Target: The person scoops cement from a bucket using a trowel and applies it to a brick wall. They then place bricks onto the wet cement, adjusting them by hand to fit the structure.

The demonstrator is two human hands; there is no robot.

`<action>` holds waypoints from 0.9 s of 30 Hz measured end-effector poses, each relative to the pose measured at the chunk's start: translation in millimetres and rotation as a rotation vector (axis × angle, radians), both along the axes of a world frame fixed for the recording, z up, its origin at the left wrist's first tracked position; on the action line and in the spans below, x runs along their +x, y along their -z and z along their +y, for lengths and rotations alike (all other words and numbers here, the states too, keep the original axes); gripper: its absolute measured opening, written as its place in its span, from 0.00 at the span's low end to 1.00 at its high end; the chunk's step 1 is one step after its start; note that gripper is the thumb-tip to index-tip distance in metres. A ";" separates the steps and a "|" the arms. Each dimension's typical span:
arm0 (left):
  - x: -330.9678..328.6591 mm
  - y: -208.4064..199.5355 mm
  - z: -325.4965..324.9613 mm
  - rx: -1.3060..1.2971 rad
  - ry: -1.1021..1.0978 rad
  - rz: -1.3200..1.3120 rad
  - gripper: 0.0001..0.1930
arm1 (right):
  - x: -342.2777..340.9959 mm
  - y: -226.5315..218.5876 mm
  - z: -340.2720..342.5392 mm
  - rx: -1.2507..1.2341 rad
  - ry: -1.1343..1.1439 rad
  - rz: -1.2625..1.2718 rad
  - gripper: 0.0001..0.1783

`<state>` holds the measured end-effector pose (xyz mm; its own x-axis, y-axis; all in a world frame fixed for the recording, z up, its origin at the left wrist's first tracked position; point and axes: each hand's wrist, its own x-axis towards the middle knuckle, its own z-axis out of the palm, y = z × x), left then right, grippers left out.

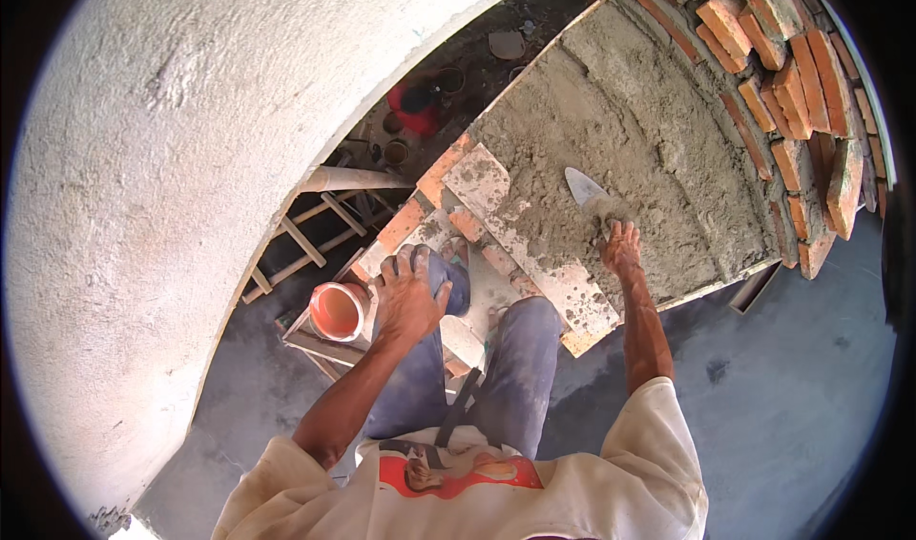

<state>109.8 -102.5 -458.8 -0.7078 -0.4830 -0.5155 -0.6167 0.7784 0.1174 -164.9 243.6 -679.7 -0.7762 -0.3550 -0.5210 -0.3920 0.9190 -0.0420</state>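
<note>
My right hand (622, 247) is closed around the handle of a pointed trowel (583, 186), the handle mostly hidden by the fingers. The grey blade lies against the wet mortar (658, 130) spread over a wide raised surface. My left hand (408, 292) rests on my left knee with its fingers apart and holds nothing. Just left of it stands a white bucket (361, 299) with a reddish-orange inside. A pale, mortar-spotted slab edge (563, 287) runs between my knees and the mortar.
Loose red bricks (792, 96) are stacked along the mortar's right edge. A curved white wall (191, 158) closes the left side. Below it are a wooden ladder (303, 242) and a drop to a lower level, where a person in red (417, 111) is partly visible.
</note>
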 end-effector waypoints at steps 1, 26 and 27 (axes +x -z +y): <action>4.4 -8.3 2.7 0.028 -0.004 -0.023 0.41 | 4.7 -7.4 2.8 -0.021 0.048 -0.002 0.41; 165.0 -112.9 42.6 0.660 -0.188 -0.261 0.32 | 328.3 -346.3 89.7 -0.140 0.406 -1.097 0.44; 174.6 -115.5 44.1 0.713 -0.274 -0.235 0.33 | 335.7 -340.4 102.9 -0.198 0.356 -1.122 0.41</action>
